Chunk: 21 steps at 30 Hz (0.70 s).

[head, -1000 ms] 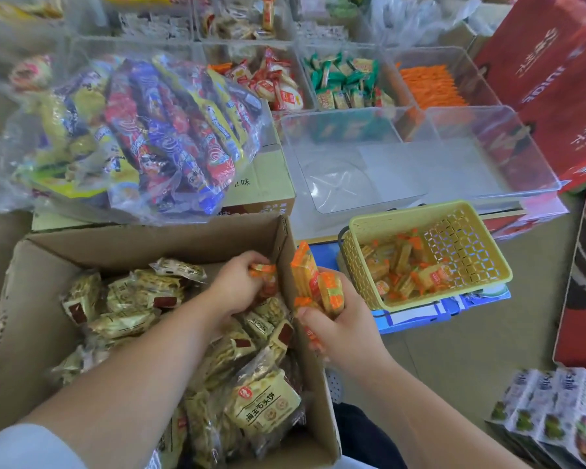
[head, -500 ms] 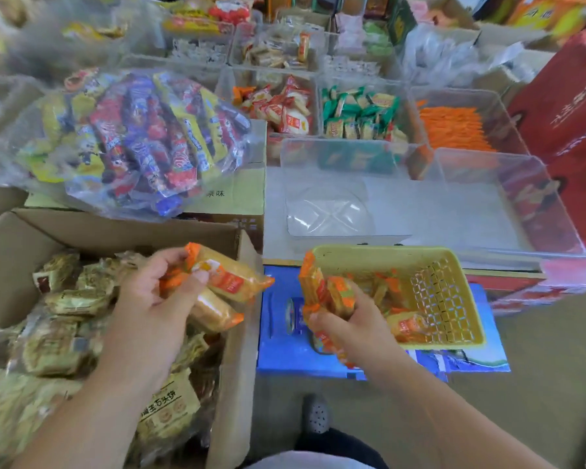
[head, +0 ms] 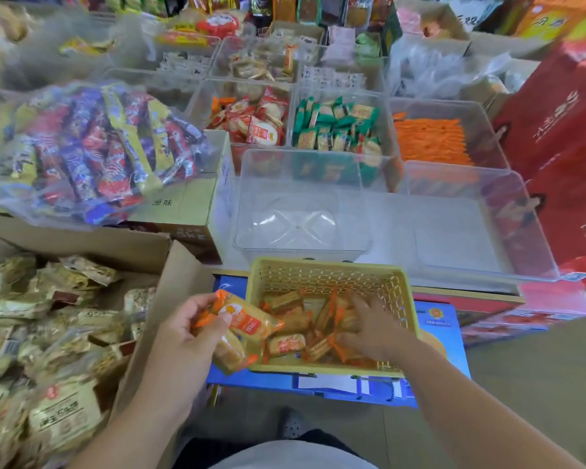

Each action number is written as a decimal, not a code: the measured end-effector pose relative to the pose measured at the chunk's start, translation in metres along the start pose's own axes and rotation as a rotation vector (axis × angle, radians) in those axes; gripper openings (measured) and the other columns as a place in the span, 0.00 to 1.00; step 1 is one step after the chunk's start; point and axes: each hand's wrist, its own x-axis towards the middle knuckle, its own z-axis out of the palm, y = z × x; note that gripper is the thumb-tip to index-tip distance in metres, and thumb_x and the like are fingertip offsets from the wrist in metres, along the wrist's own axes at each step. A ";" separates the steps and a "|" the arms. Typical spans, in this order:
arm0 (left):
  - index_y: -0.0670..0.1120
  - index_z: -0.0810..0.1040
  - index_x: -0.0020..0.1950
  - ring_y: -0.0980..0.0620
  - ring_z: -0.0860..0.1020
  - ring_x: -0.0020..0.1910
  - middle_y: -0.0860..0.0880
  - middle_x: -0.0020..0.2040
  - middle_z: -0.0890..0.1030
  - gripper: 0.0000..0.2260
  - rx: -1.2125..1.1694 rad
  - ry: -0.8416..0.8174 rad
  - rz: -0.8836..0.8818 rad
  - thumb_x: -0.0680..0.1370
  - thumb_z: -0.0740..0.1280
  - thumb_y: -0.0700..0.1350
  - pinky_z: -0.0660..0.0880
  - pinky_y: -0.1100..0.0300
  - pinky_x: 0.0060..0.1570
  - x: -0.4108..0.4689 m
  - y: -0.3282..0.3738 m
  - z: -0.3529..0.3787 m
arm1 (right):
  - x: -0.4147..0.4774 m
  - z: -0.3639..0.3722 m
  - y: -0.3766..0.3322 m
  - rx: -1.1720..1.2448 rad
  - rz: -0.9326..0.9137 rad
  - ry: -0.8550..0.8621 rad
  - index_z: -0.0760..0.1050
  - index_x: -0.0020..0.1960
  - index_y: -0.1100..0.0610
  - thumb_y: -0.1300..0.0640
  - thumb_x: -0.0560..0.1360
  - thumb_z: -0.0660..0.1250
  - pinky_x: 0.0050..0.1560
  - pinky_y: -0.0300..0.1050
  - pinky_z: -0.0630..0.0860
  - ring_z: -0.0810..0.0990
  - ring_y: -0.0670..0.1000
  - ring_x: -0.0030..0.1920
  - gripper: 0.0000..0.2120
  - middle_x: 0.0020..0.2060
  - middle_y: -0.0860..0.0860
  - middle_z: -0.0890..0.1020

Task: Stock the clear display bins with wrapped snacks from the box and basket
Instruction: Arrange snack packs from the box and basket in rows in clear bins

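Left hand (head: 180,336) fingers clasp light, crinkly orange snack packets (head: 241,328); right hand (head: 369,328) fingers, spread loose, rest on packets inside yellow basket (head: 322,270).

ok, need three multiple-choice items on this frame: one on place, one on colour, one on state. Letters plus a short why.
1. Where is the right hand?
A. in the yellow basket
B. in the cardboard box
C. in a clear bin

2. What colour are the wrappers in the bin between the red snacks and the orange sticks?
A. purple
B. green
C. black

3. What state is the near clear bin just behind the basket in?
A. full
B. half full
C. empty

Key: 1 A, the fingers rest among the packs inside the basket. 2 B, green packs fill that middle bin. 3 C, its bare floor shows through. The left hand grips orange packs at the basket's left edge.
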 end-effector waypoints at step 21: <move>0.51 0.75 0.73 0.49 0.69 0.72 0.50 0.73 0.73 0.24 1.075 -0.348 0.525 0.78 0.71 0.54 0.67 0.50 0.73 0.018 0.001 -0.005 | -0.056 0.026 -0.115 0.201 -0.432 0.353 0.76 0.68 0.48 0.45 0.77 0.69 0.72 0.44 0.60 0.65 0.51 0.72 0.20 0.70 0.47 0.73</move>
